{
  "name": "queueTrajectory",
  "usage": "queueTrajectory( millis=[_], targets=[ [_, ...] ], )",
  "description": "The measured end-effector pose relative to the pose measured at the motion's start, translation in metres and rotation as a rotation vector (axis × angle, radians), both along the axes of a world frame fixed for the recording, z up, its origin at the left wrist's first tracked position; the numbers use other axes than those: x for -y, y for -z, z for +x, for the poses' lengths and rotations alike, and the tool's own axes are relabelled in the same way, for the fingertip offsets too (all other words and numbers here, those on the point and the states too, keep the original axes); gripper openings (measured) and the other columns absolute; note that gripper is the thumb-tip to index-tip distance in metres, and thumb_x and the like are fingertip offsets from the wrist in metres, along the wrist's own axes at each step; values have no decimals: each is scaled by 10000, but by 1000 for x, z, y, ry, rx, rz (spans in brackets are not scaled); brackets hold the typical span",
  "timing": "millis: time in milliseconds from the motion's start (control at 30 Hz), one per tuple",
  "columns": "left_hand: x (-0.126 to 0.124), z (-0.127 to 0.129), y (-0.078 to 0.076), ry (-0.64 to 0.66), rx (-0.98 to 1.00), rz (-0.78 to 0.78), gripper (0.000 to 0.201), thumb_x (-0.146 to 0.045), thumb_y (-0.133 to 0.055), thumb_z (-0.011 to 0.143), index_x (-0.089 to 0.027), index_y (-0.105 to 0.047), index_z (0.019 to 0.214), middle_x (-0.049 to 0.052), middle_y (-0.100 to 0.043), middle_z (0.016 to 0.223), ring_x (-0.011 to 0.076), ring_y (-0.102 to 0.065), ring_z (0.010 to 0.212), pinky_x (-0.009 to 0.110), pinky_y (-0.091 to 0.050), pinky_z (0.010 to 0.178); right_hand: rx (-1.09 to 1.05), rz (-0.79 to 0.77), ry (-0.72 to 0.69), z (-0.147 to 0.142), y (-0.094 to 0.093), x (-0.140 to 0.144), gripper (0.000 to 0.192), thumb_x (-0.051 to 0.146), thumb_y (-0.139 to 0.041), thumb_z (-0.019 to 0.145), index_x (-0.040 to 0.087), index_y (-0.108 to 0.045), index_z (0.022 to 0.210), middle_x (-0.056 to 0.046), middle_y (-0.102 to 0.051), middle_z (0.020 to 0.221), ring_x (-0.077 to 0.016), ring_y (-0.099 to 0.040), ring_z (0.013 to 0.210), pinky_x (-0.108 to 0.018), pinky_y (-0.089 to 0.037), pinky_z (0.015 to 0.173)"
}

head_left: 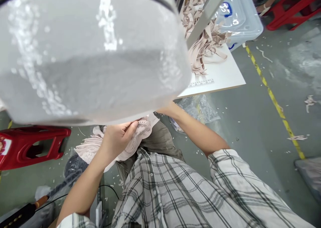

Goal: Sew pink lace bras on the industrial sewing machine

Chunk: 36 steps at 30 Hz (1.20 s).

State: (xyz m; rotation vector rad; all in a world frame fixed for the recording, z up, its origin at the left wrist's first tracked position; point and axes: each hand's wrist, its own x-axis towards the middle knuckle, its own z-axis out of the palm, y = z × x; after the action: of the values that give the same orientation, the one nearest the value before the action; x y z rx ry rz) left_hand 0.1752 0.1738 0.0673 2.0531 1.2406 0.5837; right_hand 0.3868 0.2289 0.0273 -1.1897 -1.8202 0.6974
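My left hand (117, 137) has its thumb and fingers pinched on the edge of a pale pink lace-trimmed fabric piece (142, 131). The fabric drapes over my lap and bunches in folds to the left. Close to the camera, a large glossy grey housing (112, 77), perhaps a machine's head, covers the upper left of the view and the work beneath it. My right forearm (195, 126) reaches in under the housing's lower right edge. The right hand's fingers are hidden behind it, so what they touch does not show.
A white tabletop (225, 71) at upper right bears pale pink strips (203, 50) and a printed ruler scale. Behind it stands a clear plastic bin (240, 24). Red stools (32, 147) stand left and upper right. Yellow tape (273, 99) and scraps mark the green floor.
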Motion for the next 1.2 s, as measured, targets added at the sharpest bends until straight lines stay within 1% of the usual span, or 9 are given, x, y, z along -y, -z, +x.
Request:
queueTrajectory(
  millis=[200,400,500,633,800,933,1000,1133,1200],
  targets=[
    [0,-1,4,-10,15,30,233,-356,-608,938,-257,-814,981,33,-790,821,248,-762,847,298,-566,667,-14,-41,-15,1,-10,5,138,188,-586,788,216,-498,686,-42,-551,791,-235,-568,850,-409,-543,789],
    [1,-1,4,-4,-13,21,247,-324,-608,935,-252,-815,1050,34,-807,910,250,-767,920,292,-594,708,-40,-66,-29,1,-9,5,162,218,-611,802,212,-506,680,-42,-550,789,-240,-567,856,-432,-546,809],
    [1,-1,2,-7,-28,4,249,-325,-611,935,-251,-814,1060,28,-807,908,245,-767,949,288,-608,721,-53,-66,-24,2,-10,6,114,177,-588,783,205,-527,692,-50,-579,846,-236,-575,874,-427,-547,819],
    [1,-1,1,-6,-57,-18,263,-327,-604,947,-263,-807,1101,24,-809,994,248,-760,1014,298,-619,777,-70,-73,-19,3,-12,9,87,145,-576,768,197,-554,701,-59,-603,910,-231,-582,878,-423,-548,823],
    [1,-1,0,11,-85,-1,284,-330,-593,954,-258,-793,1142,22,-804,1078,239,-763,1019,290,-619,801,-87,-73,-34,4,-5,2,95,199,-613,808,190,-571,723,-61,-612,921,-239,-580,905,-415,-526,841],
    [3,-3,-3,49,-112,31,285,-324,-570,971,-248,-791,1134,14,-798,1116,205,-765,1008,252,-601,832,-111,-56,-73,4,2,-4,101,256,-637,816,179,-580,782,-51,-612,932,-206,-558,895,-342,-495,812],
    [5,-6,-3,23,-132,72,257,-312,-579,966,-253,-799,1087,1,-807,1076,185,-769,967,234,-590,831,-127,-51,-72,4,3,-5,114,271,-637,824,173,-579,815,-50,-612,968,-193,-557,908,-309,-476,804],
    [8,-16,4,-77,-104,171,190,-286,-624,935,-252,-806,976,-14,-818,955,139,-750,770,205,-558,697,-144,-22,-31,2,3,-4,69,216,-617,818,173,-562,819,-47,-602,979,-183,-565,926,-283,-454,821],
    [9,-20,8,-112,-67,194,178,-279,-633,929,-240,-805,955,-4,-817,951,139,-748,780,204,-551,693,-152,-30,-17,-1,3,-3,52,195,-614,812,174,-571,833,-46,-607,988,-176,-569,912,-273,-451,811]
  ],
)
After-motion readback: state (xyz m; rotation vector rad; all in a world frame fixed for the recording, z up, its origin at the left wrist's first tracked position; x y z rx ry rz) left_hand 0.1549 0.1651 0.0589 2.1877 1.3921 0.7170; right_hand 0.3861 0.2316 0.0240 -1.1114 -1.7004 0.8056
